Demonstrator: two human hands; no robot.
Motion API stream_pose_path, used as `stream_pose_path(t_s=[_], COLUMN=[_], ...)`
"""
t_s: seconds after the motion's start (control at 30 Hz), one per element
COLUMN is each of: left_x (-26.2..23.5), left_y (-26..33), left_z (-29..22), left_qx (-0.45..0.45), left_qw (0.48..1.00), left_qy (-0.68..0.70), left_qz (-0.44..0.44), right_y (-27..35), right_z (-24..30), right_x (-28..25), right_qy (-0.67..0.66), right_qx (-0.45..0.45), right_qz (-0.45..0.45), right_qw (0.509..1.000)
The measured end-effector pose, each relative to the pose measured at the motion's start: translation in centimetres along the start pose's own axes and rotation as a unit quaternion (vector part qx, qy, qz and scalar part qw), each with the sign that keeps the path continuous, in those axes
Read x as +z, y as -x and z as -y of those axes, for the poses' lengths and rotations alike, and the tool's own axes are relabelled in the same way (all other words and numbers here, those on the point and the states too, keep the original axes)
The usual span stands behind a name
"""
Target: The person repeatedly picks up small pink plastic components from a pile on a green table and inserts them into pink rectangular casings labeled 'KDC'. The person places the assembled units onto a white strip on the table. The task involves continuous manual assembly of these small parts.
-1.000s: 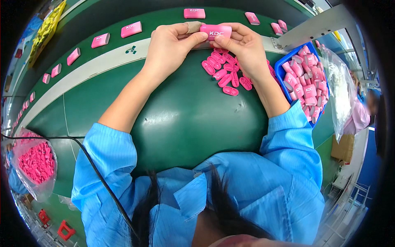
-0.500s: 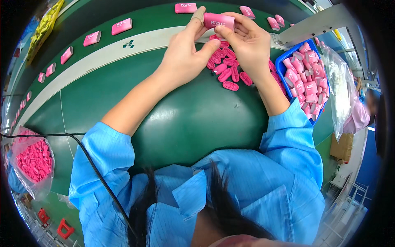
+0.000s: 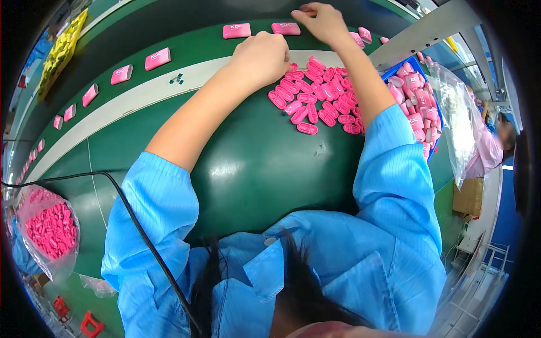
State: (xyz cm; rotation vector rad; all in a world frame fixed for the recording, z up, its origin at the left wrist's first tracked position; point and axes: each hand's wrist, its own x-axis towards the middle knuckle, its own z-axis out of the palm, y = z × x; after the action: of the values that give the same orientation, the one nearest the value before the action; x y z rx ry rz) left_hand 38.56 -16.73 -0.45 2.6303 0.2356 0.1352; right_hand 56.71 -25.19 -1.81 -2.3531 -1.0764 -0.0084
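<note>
The pink case (image 3: 285,29) that both hands had been gripping had, as I judged it, moved onto the green belt (image 3: 200,40), and the hands had parted. On my distant feed the right hand (image 3: 321,23) looked released above that belt; the left hand (image 3: 262,58) was bent over the pink caps (image 3: 315,93) (its fingertips were hidden, so I couldn't tell whether it grasped one). The cases strung along the belt seemed finished; plenty remained, with caps heaped loose and more cases filling the blue tray (image 3: 442,123).
</note>
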Motion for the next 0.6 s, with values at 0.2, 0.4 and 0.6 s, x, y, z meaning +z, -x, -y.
stream_pose_path(t_s=[0.2,0.4,0.6], left_x=[1.0,-0.2,0.5], left_y=[1.3,3.8,4.8], left_z=[0.7,1.3,1.3], left_qx=[0.026,-0.111,-0.104], left_qw=[0.992,0.888,0.778], left_qy=[0.054,0.444,0.618], left_qz=[-0.11,-0.046,-0.036], right_y=[1.2,6.7,10.5], right_z=[1.2,3.8,4.3], right_x=[-2.5,-3.4,-2.4], right_qy=[0.181,-0.242,-0.375], right_qx=[0.051,0.01,-0.028], right_qz=[0.04,0.111,-0.007], right_qw=[0.981,0.964,0.927])
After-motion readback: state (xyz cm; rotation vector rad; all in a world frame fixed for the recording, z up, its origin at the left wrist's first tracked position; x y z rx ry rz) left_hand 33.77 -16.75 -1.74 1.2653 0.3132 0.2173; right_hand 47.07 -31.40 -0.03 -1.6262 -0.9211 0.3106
